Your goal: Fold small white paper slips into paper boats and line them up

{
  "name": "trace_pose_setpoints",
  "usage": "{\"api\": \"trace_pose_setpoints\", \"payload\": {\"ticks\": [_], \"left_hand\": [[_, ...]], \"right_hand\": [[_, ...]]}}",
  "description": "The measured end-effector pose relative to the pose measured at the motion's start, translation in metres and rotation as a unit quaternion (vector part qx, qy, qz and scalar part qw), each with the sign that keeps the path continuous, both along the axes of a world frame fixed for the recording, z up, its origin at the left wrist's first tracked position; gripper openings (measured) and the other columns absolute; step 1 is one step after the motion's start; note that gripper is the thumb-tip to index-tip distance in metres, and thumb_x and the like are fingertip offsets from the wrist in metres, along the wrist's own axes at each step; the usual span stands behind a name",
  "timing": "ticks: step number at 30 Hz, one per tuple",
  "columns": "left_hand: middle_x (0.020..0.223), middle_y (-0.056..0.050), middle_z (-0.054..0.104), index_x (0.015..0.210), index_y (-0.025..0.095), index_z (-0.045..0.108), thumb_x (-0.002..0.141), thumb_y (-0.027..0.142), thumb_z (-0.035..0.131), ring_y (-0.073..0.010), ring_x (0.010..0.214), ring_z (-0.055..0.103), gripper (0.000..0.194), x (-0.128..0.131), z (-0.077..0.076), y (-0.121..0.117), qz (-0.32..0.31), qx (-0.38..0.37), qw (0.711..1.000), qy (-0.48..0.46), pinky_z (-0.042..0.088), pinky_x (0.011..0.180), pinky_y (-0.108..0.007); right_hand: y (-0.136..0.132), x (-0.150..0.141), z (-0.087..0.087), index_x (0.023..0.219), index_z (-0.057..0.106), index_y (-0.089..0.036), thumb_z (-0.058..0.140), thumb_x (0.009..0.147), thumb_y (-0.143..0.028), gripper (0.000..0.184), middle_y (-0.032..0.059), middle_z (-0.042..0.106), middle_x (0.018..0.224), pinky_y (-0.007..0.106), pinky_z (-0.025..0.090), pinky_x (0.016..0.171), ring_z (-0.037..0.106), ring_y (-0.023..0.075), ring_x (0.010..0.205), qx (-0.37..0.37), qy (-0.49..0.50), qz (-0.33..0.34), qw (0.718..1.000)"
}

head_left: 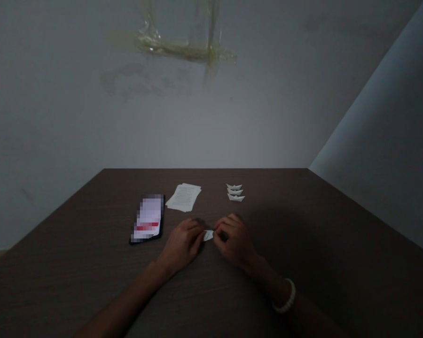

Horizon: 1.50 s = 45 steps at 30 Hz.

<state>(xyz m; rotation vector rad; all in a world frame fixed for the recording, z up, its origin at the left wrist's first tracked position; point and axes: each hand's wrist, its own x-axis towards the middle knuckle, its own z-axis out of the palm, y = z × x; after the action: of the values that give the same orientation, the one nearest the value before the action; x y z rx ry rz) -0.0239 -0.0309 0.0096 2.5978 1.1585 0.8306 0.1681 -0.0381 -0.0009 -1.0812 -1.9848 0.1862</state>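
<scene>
A small piece of white paper (207, 235) with faint print sits between my two hands, just above or on the table; I cannot tell which. My left hand (185, 241) pinches its left side between thumb and fingers. On the other side, my right hand (234, 239) is closed with thumb and forefinger on the paper's right edge. Fingers cover both ends, so its full shape is hidden. Beyond my right hand, several small folded paper boats (236, 192) stand in a close row. Past my left hand lies a stack of printed paper sheets (184, 197).
A phone (148, 219) with a lit, pixelated screen lies left of my left hand. The dark brown table (91, 272) ends against a grey wall (268, 117) with yellowed tape marks (183, 49). A pale bead bracelet (286, 298) circles my right wrist.
</scene>
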Motion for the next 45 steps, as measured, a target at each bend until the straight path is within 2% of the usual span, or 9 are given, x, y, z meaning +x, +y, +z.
{"api": "trace_pose_setpoints", "payload": {"ticks": [2, 5, 8, 15, 20, 27, 35, 45], "left_hand": [[0.081, -0.007, 0.063, 0.082, 0.016, 0.065, 0.095, 0.024, 0.042, -0.0197, 0.081, 0.057, 0.027, 0.001, 0.002, -0.001, 0.001, -0.019, 1.0, -0.013, 0.046, 0.073, -0.031], [0.093, -0.007, 0.066, 0.105, 0.017, 0.064, 0.093, 0.032, 0.05, -0.0208, 0.087, 0.06, 0.024, 0.001, 0.003, -0.002, 0.019, -0.027, 0.998, -0.045, 0.048, 0.079, -0.034], [0.1, -0.008, 0.067, 0.113, 0.018, 0.062, 0.09, 0.033, 0.054, -0.0215, 0.09, 0.062, 0.03, -0.001, 0.0, -0.002, 0.034, -0.026, 0.997, -0.066, 0.05, 0.081, -0.035], [0.092, -0.007, 0.07, 0.104, 0.018, 0.068, 0.087, 0.026, 0.051, -0.0204, 0.084, 0.065, 0.025, -0.002, -0.002, 0.002, 0.077, -0.054, 0.992, -0.089, 0.051, 0.075, -0.032], [0.084, -0.008, 0.072, 0.093, 0.016, 0.072, 0.088, 0.031, 0.051, -0.0217, 0.077, 0.065, 0.027, 0.0, 0.002, 0.003, 0.138, -0.064, 0.985, -0.085, 0.049, 0.068, -0.032], [0.081, -0.007, 0.071, 0.091, 0.015, 0.073, 0.091, 0.027, 0.044, -0.0198, 0.074, 0.065, 0.032, -0.003, 0.007, 0.003, 0.1, -0.096, 0.987, -0.083, 0.048, 0.069, -0.031], [0.086, -0.007, 0.072, 0.096, 0.015, 0.073, 0.089, 0.025, 0.042, -0.0208, 0.078, 0.066, 0.033, -0.004, 0.01, 0.002, 0.074, -0.106, 0.986, -0.109, 0.048, 0.07, -0.031], [0.084, -0.007, 0.072, 0.093, 0.015, 0.072, 0.094, 0.036, 0.036, -0.0208, 0.078, 0.064, 0.042, -0.005, 0.012, 0.001, 0.057, -0.115, 0.983, -0.131, 0.048, 0.072, -0.031]], "right_hand": [[0.001, 0.001, -0.001, 0.066, 0.056, -0.02, 0.061, 0.076, -0.01, 0.015, 0.0023, 0.065, 0.08, 0.032, 0.042, 0.077, 0.053, 0.0184, 0.081, -0.004, 0.009, -0.015, 1.0], [0.003, 0.001, -0.002, 0.063, 0.054, -0.02, 0.06, 0.075, -0.009, 0.017, 0.0022, 0.065, 0.076, 0.032, 0.042, 0.075, 0.053, 0.0182, 0.078, -0.015, 0.033, -0.042, 0.998], [0.003, 0.001, -0.003, 0.062, 0.053, -0.02, 0.06, 0.076, -0.01, 0.019, 0.0019, 0.064, 0.074, 0.032, 0.042, 0.075, 0.053, 0.018, 0.076, -0.035, 0.049, -0.059, 0.996], [0.002, 0.0, -0.003, 0.061, 0.053, -0.021, 0.06, 0.078, -0.012, 0.02, 0.002, 0.064, 0.072, 0.032, 0.042, 0.073, 0.054, 0.0183, 0.076, -0.04, 0.046, -0.051, 0.997], [0.002, 0.001, -0.002, 0.062, 0.052, -0.021, 0.059, 0.077, -0.012, 0.019, 0.0019, 0.063, 0.071, 0.032, 0.042, 0.073, 0.054, 0.018, 0.074, -0.019, 0.04, -0.049, 0.998], [0.001, 0.001, 0.0, 0.062, 0.05, -0.02, 0.059, 0.077, -0.012, 0.019, 0.0021, 0.063, 0.071, 0.032, 0.041, 0.072, 0.053, 0.018, 0.073, -0.003, 0.04, -0.05, 0.998], [0.001, 0.0, 0.0, 0.06, 0.046, -0.021, 0.058, 0.08, -0.012, 0.025, 0.0021, 0.062, 0.071, 0.032, 0.041, 0.071, 0.053, 0.0181, 0.073, 0.004, 0.046, -0.053, 0.997], [0.001, -0.001, 0.001, 0.061, 0.045, -0.022, 0.057, 0.08, -0.011, 0.025, 0.0021, 0.062, 0.071, 0.032, 0.042, 0.072, 0.052, 0.0181, 0.074, 0.014, 0.043, -0.055, 0.997]]}}
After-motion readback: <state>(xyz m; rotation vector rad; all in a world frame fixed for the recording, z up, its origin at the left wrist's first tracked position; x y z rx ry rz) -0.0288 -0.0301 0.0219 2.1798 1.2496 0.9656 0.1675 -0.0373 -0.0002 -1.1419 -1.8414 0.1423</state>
